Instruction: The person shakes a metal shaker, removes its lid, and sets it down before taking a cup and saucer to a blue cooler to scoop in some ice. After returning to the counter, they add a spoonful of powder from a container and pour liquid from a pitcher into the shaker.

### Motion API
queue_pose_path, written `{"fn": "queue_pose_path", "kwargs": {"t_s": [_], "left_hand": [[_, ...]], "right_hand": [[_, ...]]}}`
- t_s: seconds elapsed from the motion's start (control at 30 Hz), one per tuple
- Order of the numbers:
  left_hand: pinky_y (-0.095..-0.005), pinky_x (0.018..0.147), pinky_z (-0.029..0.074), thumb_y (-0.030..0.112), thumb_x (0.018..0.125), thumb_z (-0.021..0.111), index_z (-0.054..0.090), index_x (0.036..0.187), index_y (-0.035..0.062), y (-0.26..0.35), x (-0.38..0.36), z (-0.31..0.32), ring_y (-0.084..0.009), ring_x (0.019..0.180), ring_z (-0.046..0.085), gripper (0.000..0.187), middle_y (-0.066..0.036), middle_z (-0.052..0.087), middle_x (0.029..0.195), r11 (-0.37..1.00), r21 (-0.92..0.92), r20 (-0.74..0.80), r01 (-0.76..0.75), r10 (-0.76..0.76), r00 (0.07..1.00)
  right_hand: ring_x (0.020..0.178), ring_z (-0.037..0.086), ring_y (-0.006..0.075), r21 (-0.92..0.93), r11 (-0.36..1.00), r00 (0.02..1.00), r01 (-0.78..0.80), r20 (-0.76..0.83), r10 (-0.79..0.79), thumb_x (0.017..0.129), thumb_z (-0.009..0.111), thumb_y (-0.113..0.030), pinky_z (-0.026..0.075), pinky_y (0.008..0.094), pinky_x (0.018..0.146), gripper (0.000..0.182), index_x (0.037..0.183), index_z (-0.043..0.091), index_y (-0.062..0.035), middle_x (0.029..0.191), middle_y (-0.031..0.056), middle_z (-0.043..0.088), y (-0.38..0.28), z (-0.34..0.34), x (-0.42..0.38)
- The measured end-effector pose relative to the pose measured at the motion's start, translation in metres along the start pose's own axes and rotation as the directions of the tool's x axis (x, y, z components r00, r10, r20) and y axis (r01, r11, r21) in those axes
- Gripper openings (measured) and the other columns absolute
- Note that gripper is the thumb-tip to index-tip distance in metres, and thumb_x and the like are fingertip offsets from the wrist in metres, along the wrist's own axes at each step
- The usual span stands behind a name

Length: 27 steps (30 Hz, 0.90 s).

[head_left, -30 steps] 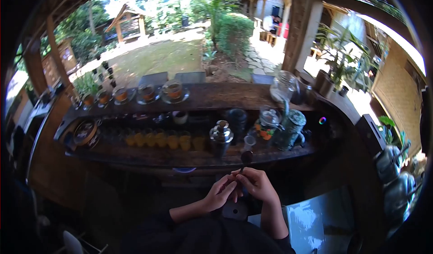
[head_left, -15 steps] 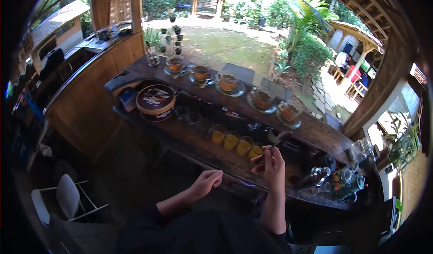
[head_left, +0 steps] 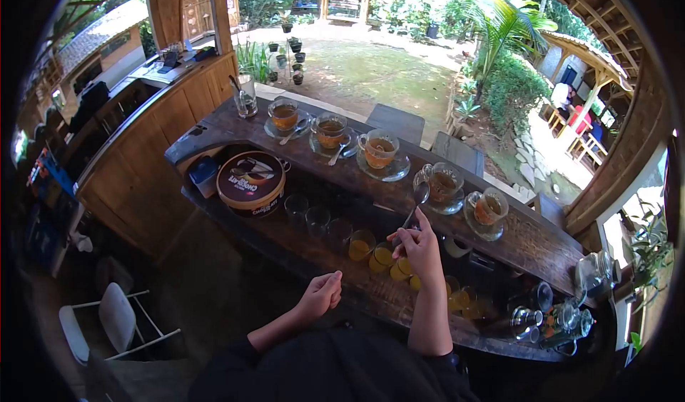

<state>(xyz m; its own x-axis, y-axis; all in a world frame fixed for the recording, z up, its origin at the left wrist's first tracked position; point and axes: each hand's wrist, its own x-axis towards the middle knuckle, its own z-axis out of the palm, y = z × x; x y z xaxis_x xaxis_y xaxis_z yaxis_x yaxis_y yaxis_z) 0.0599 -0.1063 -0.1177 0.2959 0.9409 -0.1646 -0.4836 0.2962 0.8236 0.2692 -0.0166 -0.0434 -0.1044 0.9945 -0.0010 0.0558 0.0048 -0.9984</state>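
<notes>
My right hand (head_left: 415, 250) grips a spoon (head_left: 422, 193) by its handle, index finger stretched along it. The bowl of the spoon points up and away, in front of a glass cup of tea (head_left: 443, 183) on a saucer. My left hand (head_left: 320, 296) is closed near the counter's front edge; whatever its fingers may hold is hidden. Below my right hand, on the lower shelf, stand glasses of yellow drink (head_left: 380, 258), partly covered by the hand. Spoons lie at the two leftmost cups, such as the spoon (head_left: 338, 152) beside the second cup.
Along the upper counter (head_left: 521, 248) stand several tea cups on saucers. A round chocolate tub (head_left: 250, 181) and clear glasses (head_left: 317, 220) occupy the lower shelf's left. Glass jars (head_left: 598, 273) and a metal shaker (head_left: 526, 319) stand right. A white folding chair (head_left: 118, 316) is at left.
My right hand has moved slightly left and the spoon's bowl now points toward the fourth cup. Its index finger has stretched out. The view has shifted; my left hand stays closed.
</notes>
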Motion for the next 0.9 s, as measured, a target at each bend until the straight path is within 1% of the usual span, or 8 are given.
{"fn": "queue_pose_path", "kwargs": {"t_s": [0.13,0.2,0.23,0.3,0.4,0.5,0.7,0.9], "left_hand": [[-0.0243,0.042,0.023,0.026,0.100,0.037,0.042,0.073,0.0094,0.006,0.038,0.002,-0.0056,0.045,0.027,0.032,0.003,0.034,0.055,0.998,-0.027,0.041,0.054,-0.053,0.998],[-0.0244,0.049,0.033,0.020,0.100,0.034,0.047,0.090,0.0048,0.005,0.057,0.009,-0.0085,0.052,0.038,0.023,0.000,0.041,0.063,1.000,0.027,0.053,-0.006,0.005,0.999],[-0.0244,0.049,0.033,0.020,0.100,0.034,0.047,0.090,0.0048,0.008,0.063,0.016,-0.0085,0.052,0.038,0.023,0.000,0.041,0.063,1.000,0.024,0.042,-0.008,0.007,0.999],[-0.0265,0.063,0.042,0.016,0.100,0.032,0.044,0.109,0.0024,0.017,0.068,0.027,-0.0121,0.066,0.050,0.020,-0.004,0.049,0.073,0.988,0.151,0.029,-0.032,0.028,0.999],[-0.0286,0.073,0.045,0.012,0.099,0.033,0.041,0.119,0.0026,0.021,0.076,0.030,-0.0144,0.076,0.055,0.024,-0.006,0.054,0.081,0.982,0.178,0.036,0.066,-0.073,0.997],[-0.0289,0.075,0.046,0.010,0.098,0.035,0.041,0.121,0.0028,0.012,0.086,0.016,-0.0135,0.077,0.055,0.025,-0.008,0.056,0.085,0.983,0.168,0.132,0.071,-0.094,0.987],[-0.0283,0.076,0.045,0.009,0.095,0.041,0.041,0.121,0.0036,0.046,0.091,0.003,-0.0133,0.079,0.055,0.026,-0.008,0.057,0.085,0.978,0.177,0.176,0.112,-0.144,0.974],[-0.0263,0.076,0.045,0.013,0.096,0.042,0.042,0.122,0.0041,0.082,0.096,-0.027,-0.0118,0.078,0.055,0.027,-0.007,0.058,0.086,0.975,0.208,0.320,0.080,-0.145,0.936]], "right_hand": [[0.052,0.057,0.0094,0.059,0.998,0.997,0.018,0.068,-0.022,0.091,0.050,-0.005,0.045,0.0206,0.049,0.071,0.143,0.002,0.0028,0.083,0.0126,0.066,0.002,-0.006,0.040],[0.054,0.058,0.0097,0.102,0.994,0.995,0.030,0.090,-0.039,0.091,0.050,-0.005,0.046,0.0202,0.050,0.071,0.142,0.001,0.0044,0.082,0.0128,0.066,0.007,-0.009,0.061],[0.053,0.057,0.0097,0.129,0.992,0.997,0.011,0.076,-0.021,0.090,0.051,-0.005,0.046,0.0204,0.050,0.069,0.142,0.005,0.0042,0.083,0.0131,0.066,0.010,-0.008,0.069],[0.053,0.056,0.0098,0.157,0.987,0.997,-0.023,0.071,0.012,0.090,0.051,-0.005,0.046,0.0205,0.050,0.068,0.142,0.009,0.0039,0.083,0.0134,0.066,0.013,-0.003,0.082],[0.053,0.056,0.0100,0.202,0.979,0.998,-0.007,0.067,-0.006,0.090,0.052,-0.006,0.046,0.0207,0.050,0.065,0.141,0.013,0.0060,0.082,0.0134,0.065,0.016,0.003,0.096],[0.053,0.058,0.0100,0.205,0.979,0.998,0.010,0.056,-0.022,0.091,0.051,-0.007,0.047,0.0210,0.049,0.064,0.140,0.013,0.0091,0.080,0.0120,0.065,0.022,0.007,0.108],[0.054,0.055,0.0084,0.183,0.983,0.997,0.004,-0.073,0.010,0.091,0.053,-0.008,0.045,0.0198,0.050,0.046,0.132,0.038,0.0067,0.079,0.0103,0.064,0.025,0.012,0.125],[0.054,0.055,0.0074,0.113,0.992,0.982,-0.048,-0.177,0.068,0.091,0.054,-0.010,0.045,0.0198,0.050,0.040,0.128,0.046,0.0034,0.076,0.0073,0.063,0.029,0.018,0.130]]}}
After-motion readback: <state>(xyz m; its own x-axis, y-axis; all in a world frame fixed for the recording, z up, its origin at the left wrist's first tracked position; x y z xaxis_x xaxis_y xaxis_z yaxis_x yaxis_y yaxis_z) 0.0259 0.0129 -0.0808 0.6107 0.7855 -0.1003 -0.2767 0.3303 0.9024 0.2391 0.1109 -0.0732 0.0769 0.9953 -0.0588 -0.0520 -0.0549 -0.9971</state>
